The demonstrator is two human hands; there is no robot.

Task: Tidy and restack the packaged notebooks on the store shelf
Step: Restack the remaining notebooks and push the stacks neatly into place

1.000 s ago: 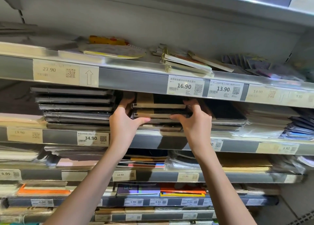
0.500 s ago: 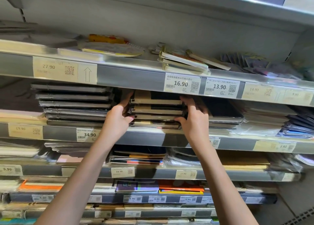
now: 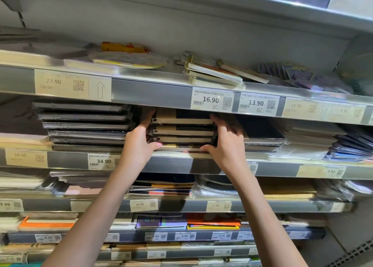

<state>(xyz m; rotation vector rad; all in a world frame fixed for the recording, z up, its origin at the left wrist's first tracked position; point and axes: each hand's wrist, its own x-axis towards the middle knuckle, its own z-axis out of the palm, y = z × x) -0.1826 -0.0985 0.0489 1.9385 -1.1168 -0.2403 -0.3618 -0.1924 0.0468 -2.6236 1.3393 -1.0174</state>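
A stack of tan-and-black packaged notebooks (image 3: 182,132) lies flat on the second shelf (image 3: 171,161), under the 16.90 price tag. My left hand (image 3: 139,143) presses against the stack's left side, fingers reaching back along it and thumb at the bottom front. My right hand (image 3: 226,143) clasps the right side the same way, its thumb under the lowest notebook. Both hands squeeze the stack between them. The rear of the stack is hidden in shadow.
A pile of dark notebooks (image 3: 84,125) sits close to the left, and black notebooks (image 3: 260,135) lie just to the right. The upper shelf rail (image 3: 153,91) hangs low over the stack. Lower shelves hold more packaged stationery.
The stack's notebooks have been drawn into closer line between my hands. My left thumb has come forward to the stack's bottom front edge. The view has tilted down slightly.
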